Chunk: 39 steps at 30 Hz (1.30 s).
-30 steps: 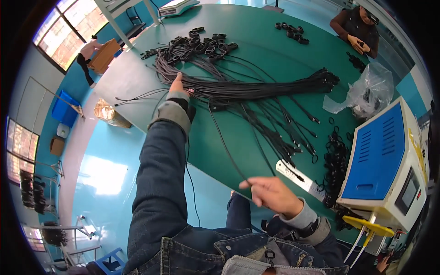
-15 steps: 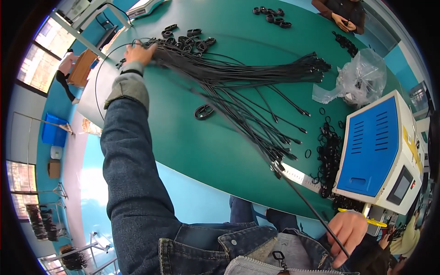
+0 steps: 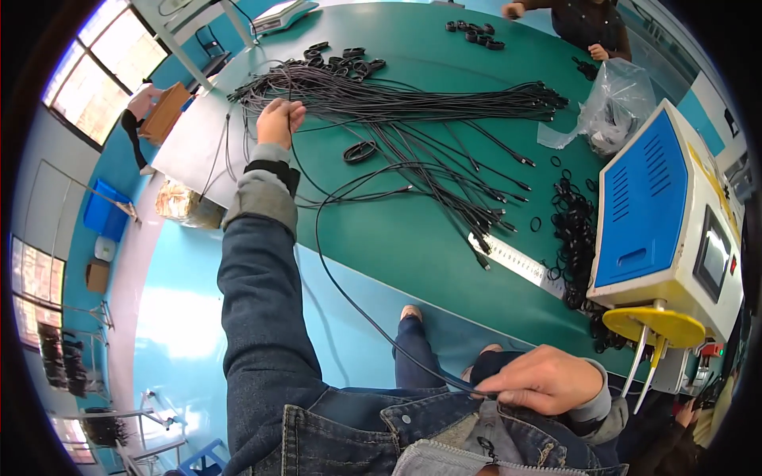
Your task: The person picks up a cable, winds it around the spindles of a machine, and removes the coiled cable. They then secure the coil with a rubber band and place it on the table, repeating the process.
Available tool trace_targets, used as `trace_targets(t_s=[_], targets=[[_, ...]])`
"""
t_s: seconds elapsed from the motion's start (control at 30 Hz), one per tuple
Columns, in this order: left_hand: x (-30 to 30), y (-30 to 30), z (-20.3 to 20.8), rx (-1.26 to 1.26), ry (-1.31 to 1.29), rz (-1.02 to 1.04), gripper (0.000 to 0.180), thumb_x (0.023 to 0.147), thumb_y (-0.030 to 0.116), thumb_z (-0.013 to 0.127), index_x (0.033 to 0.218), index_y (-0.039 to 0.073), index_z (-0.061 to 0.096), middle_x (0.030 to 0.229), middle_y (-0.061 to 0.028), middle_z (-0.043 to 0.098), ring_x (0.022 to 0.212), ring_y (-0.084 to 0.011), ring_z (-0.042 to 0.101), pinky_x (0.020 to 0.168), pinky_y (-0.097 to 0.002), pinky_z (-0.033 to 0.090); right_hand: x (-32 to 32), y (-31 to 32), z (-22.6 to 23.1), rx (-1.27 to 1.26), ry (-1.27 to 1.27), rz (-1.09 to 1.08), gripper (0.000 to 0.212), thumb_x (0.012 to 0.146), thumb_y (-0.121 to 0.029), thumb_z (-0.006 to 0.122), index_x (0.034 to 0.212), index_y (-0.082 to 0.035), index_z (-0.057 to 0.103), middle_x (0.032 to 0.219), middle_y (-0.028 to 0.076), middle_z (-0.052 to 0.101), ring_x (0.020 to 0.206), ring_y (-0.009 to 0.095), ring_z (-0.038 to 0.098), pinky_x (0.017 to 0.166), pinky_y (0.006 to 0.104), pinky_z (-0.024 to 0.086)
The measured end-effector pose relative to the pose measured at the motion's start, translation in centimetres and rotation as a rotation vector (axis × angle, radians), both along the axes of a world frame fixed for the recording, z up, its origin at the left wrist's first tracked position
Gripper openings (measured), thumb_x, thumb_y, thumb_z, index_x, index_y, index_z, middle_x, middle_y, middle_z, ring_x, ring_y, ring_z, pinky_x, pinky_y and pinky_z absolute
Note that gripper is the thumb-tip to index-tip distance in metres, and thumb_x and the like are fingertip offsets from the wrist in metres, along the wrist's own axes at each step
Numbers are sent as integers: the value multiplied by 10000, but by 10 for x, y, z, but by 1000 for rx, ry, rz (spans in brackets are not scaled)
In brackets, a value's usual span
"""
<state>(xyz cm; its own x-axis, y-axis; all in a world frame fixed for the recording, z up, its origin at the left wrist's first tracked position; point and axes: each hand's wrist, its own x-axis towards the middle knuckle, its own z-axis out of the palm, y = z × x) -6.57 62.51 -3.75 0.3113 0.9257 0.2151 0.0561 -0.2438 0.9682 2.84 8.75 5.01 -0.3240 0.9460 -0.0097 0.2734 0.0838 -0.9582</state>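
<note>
A single black cable (image 3: 343, 290) runs between my two hands, hanging in a slack curve over the table's near edge. Its one end is pinched in the fingers of my right hand (image 3: 553, 381), close to my jacket. My left hand (image 3: 279, 123) is raised over the left part of the table, fingers closed round the cable farther along. Just beyond it a large bundle of black cables (image 3: 444, 103) lies lengthwise, plugs toward the right. Looser cables (image 3: 429, 186) fan out nearer to me, and one coiled cable (image 3: 359, 151) rests among them.
A blue and white machine (image 3: 647, 206) with a yellow disc (image 3: 652, 328) stands at the right. Beside it lie a heap of black rings (image 3: 573, 238), a white ruler (image 3: 516, 260) and a clear plastic bag (image 3: 615, 107). Coiled cables (image 3: 345, 63) sit behind; a co-worker (image 3: 587, 28) is across the table.
My left hand has come off the bundle's left end, toward me. The right hand has moved left, close to my jacket. The cable, straight near the right hand before, now hangs slack.
</note>
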Motion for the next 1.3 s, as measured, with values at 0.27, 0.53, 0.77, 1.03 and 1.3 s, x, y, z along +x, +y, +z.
trace_targets(t_s=[0.27, 0.53, 0.77, 1.03, 1.3], targets=[[-72, -2, 25, -265, -260, -2, 347, 902, 216, 458, 1214, 65, 456, 654, -25, 498, 498, -130, 459, 473, -258, 430, -28, 0, -8, -16, -261, -2, 213, 836, -118, 526, 1030, -44, 575, 754, 154, 614, 692, 331, 588, 596, 378, 470], [-8, 23, 100, 241, -162, -341, 302, 847, 104, 442, 1138, 48, 498, 661, -37, 477, 546, -132, 472, 484, -253, 405, -55, 39, -7, -140, -308, -7, 186, 851, -144, 496, 1000, -53, 559, 679, 179, 582, 649, 370, 566, 575, 421, 444], [-49, 85, -9, 437, 710, 455, 392, 780, 307, 564, 950, -45, 530, 975, -276, 571, 910, -352, 577, 782, -374, 464, -71, 45, -10, -34, -352, -46, 175, 857, -142, 480, 973, -41, 563, 683, 177, 583, 652, 358, 572, 564, 404, 443], [-65, -216, 27, 711, 463, -607, 334, 879, 263, 505, 1141, 61, 550, 1135, -162, 553, 1100, -273, 495, 942, -344, 363, -71, -14, 20, 239, 0, -122, 170, 828, -94, 549, 936, 31, 587, 749, 145, 628, 591, 264, 594, 516, 345, 460], [-117, -343, 69, 373, 317, -978, 381, 864, 315, 508, 740, -34, 599, 630, -99, 573, 630, -237, 526, 743, -362, 425, -57, -213, 46, 891, 250, -529, 174, 875, -156, 521, 811, 1, 564, 504, 35, 485, 387, 88, 393, 353, 216, 274]])
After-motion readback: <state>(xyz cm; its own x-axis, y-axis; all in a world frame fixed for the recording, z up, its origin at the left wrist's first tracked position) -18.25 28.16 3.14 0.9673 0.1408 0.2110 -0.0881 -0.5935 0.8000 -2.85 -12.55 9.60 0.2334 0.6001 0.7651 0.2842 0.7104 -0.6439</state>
